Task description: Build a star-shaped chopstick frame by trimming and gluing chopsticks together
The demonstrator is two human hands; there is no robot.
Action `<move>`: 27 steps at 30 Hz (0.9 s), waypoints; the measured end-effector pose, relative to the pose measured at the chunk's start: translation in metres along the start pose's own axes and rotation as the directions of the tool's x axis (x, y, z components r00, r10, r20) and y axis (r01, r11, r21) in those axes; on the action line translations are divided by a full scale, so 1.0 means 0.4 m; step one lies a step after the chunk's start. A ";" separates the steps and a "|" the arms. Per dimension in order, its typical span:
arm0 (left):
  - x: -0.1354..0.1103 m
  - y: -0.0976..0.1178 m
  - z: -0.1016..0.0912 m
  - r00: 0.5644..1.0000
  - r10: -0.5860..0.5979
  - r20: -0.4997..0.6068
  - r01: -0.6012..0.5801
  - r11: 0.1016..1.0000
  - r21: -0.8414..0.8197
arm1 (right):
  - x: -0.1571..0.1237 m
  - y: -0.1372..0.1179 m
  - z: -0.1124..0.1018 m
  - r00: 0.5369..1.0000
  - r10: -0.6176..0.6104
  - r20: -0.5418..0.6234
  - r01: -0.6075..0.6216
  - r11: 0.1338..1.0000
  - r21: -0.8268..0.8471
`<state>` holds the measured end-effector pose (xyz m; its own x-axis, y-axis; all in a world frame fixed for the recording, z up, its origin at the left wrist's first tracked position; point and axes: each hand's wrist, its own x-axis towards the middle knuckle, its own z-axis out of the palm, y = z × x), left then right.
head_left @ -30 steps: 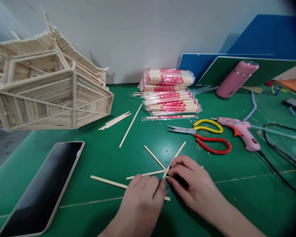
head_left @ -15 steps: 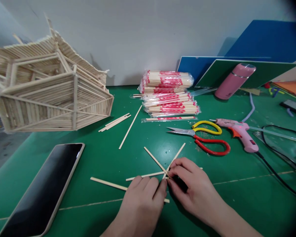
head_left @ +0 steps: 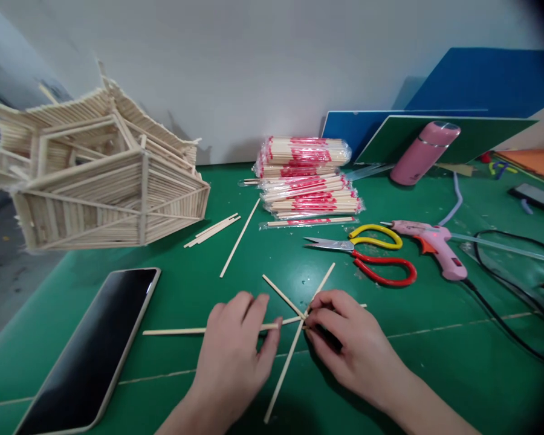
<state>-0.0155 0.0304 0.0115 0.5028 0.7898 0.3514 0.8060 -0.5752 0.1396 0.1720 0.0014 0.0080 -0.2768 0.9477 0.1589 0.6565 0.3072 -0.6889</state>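
Observation:
My left hand (head_left: pixel 236 341) has its fingers curled round a loose chopstick (head_left: pixel 174 331), which points left across the green table and comes out by the thumb. My right hand (head_left: pixel 351 335) pinches the middle of several crossed chopsticks (head_left: pixel 283 373), which fan out like a star. One arm of the star slants toward me, others reach up left, up right and to the sides. Behind my right fingers the exact joint is partly hidden. The left thumb is close to the star's left arm; whether they touch I cannot tell.
A phone (head_left: pixel 88 350) lies at left, below a chopstick-built model house (head_left: pixel 113 181). Wrapped chopsticks (head_left: pixel 310 181) are piled by the wall, loose ones (head_left: pixel 213 229) nearby. Scissors (head_left: pixel 358 251), a pink glue gun (head_left: pixel 435 241) with its cable and a pink flask (head_left: pixel 424 154) stand right.
My left hand has moved left off the crossing, turning its chopstick nearly level. The star's near arm is now uncovered. My right hand keeps its pinch; the view has shifted slightly.

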 end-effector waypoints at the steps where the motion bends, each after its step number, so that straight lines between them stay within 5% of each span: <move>1: 0.005 -0.007 -0.002 1.000 -0.021 0.000 0.021 0.999 -0.033 | 0.000 -0.001 -0.001 1.000 -0.004 0.003 0.004 1.000 -0.013; 6: 0.030 -0.033 -0.002 0.989 -0.126 0.075 0.139 0.969 -0.205 | 0.002 -0.005 -0.001 1.000 -0.008 0.017 0.009 0.998 -0.062; 12: 0.046 -0.051 0.004 0.971 -0.159 0.177 0.186 0.970 -0.153 | 0.007 -0.009 -0.003 1.000 -0.005 0.012 0.006 0.997 -0.078; 21: 0.041 -0.052 0.004 0.989 -0.125 0.082 0.131 0.989 -0.071 | 0.012 -0.021 -0.002 0.999 -0.018 0.042 0.024 0.989 -0.143; 27: 0.048 0.026 -0.044 0.996 -0.085 0.024 0.088 0.944 -0.318 | 0.002 -0.014 -0.007 0.999 -0.032 0.024 0.033 0.999 -0.035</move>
<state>-0.0028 0.0359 0.0361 0.4400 0.8404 0.3164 0.7056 -0.5415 0.4570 0.1702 0.0006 0.0139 -0.3146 0.9350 0.1638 0.6712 0.3411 -0.6582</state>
